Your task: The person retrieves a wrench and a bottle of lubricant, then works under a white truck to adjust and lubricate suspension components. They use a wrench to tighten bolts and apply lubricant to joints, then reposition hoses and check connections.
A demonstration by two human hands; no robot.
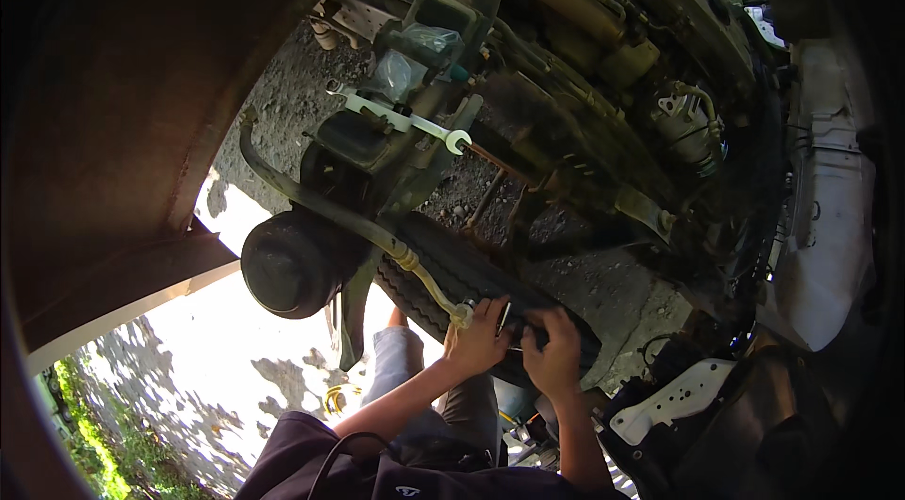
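Observation:
My left hand [476, 340] is closed right beside the end fitting [462, 314] of a bent hose [353, 225]. A thin shiny metal piece [505, 315] shows at its fingers; its kind, and whatever else the hand holds, I cannot make out. Close on the right, my right hand [554, 349] has bent fingers smeared by motion, so its grip is unclear. Both hands are over a black tyre [424, 288]. Farther up, a shiny combination wrench [401, 118] lies across the vehicle's frame, its open end pointing right.
A black rounded canister [292, 264] stands left of the hose. Clear plastic bags [401, 71] lie on the frame beyond the wrench. A large brown panel [113, 123] fills the left; engine parts [688, 128] and a white perforated bracket [667, 403] are at right.

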